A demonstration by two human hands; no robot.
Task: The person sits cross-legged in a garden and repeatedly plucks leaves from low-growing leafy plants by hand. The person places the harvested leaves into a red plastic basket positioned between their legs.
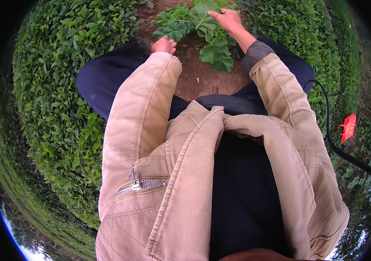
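Observation:
A leafy green plant (216, 53) with broad, lobed leaves grows from the brown soil between my knees. My right hand (229, 21) is at its upper right, thumb and fingers at the edge of a large pale-green leaf (203, 16), which it appears to pinch. Lower and to the left, my left hand (164, 45) is held palm partly up with its fingers loosely curled. Nothing shows in it. Just above its thumb lies a darker lobed leaf (174, 31). The plant's base is hidden under its leaves.
Dense clipped hedge rows stand close on the left (58, 98) and right (290, 26). My bent knees in dark trousers (107, 71) flank the strip of bare soil (192, 78). A black cable (329, 127) runs down the right side, near a red bag (347, 128).

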